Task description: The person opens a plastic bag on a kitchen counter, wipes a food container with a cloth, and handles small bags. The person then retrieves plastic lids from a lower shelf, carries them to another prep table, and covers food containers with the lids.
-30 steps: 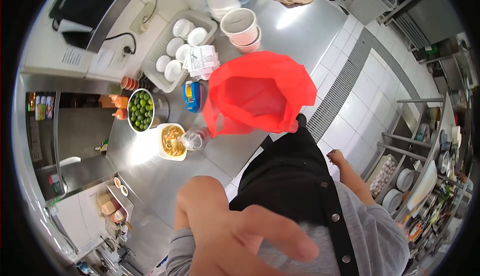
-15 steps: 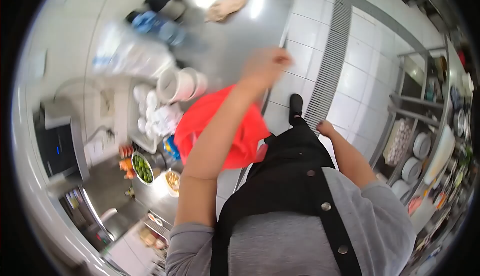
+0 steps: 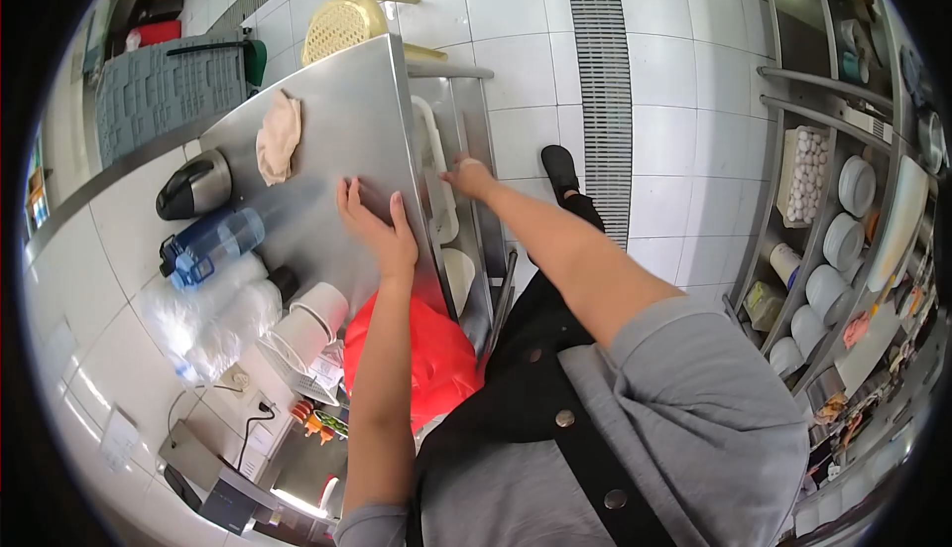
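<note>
My left hand is above the steel table near its edge, fingers spread and holding nothing. Just past that edge, my right hand reaches to the rim of a long white tray that sits lower down. Its fingers are bent and slightly apart; whether they touch the tray is unclear. A red plastic bag hangs by the table edge, partly behind my left forearm. A beige cloth lies on the tabletop.
A kettle, a blue water bottle, clear plastic bags and white tubs line the wall side. Beyond the table are a yellow stool and a grey crate. Racks with bowls stand right; a floor drain runs ahead.
My view has turned, bringing the stool and crate into sight. My right hand has come from beside my leg to the white tray. My left hand is now over the tabletop.
</note>
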`<state>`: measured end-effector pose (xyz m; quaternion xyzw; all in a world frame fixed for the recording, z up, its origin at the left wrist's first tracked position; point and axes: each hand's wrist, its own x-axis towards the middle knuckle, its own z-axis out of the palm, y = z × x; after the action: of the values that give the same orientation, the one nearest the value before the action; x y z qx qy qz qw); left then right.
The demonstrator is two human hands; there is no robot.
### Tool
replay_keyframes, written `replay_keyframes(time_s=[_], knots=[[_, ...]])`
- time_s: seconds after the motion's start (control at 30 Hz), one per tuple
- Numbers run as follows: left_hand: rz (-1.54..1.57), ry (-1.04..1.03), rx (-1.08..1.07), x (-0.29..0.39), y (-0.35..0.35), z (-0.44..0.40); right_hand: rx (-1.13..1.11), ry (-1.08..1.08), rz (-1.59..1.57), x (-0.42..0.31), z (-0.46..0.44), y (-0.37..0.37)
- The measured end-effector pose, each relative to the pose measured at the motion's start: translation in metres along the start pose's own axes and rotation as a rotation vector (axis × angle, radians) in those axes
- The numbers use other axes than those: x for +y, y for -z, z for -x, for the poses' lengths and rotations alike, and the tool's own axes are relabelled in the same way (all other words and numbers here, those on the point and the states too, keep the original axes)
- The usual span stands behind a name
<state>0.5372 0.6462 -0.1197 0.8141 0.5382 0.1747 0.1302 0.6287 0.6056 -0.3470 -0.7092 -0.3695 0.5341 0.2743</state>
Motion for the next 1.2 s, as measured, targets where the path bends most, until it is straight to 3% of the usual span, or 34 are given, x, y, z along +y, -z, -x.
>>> replay_keyframes(time_s=[0.07,0.2,0.3,0.4,0.5,0.6,0.73,0.83,0.93,1.03,1.13,1.2], knots=[[-0.032,-0.003,-0.012,0.002,0.001,-0.003,0.002,-0.107,-0.147,-0.013,-0.008,-0.013],[-0.073,-0.004,-0.017,0.007,0.002,-0.005,-0.044,0.046,-0.136,0.014,-0.019,-0.021],[-0.101,-0.012,-0.014,0.008,0.004,-0.006,0.002,0.042,-0.210,0.029,-0.008,-0.010],[-0.114,-0.021,-0.012,0.008,0.004,-0.007,0.001,-0.079,-0.504,0.047,0.014,0.012],[-0.109,-0.003,-0.025,0.007,0.004,-0.006,0.036,-0.158,-0.499,0.048,0.036,0.045],[-0.111,0.012,-0.036,0.005,0.004,-0.006,0.447,0.226,-0.195,0.026,0.055,0.078],[-0.114,0.019,-0.039,0.002,0.004,-0.005,0.204,0.590,-0.041,-0.004,0.058,0.095],[-0.117,0.039,-0.042,0.003,0.006,-0.005,-0.031,0.830,0.147,-0.005,0.039,0.067],[-0.110,0.033,-0.034,0.001,0.005,-0.004,-0.173,0.907,0.476,0.000,0.022,0.052],[-0.106,0.029,-0.026,0.001,0.005,-0.005,-0.264,0.886,0.598,0.000,0.012,0.056],[-0.114,0.019,-0.004,0.003,0.005,-0.004,-0.191,0.947,0.614,-0.010,0.021,0.075],[-0.126,0.020,-0.006,0.004,0.006,-0.004,-0.297,0.953,0.668,-0.011,0.023,0.081]])
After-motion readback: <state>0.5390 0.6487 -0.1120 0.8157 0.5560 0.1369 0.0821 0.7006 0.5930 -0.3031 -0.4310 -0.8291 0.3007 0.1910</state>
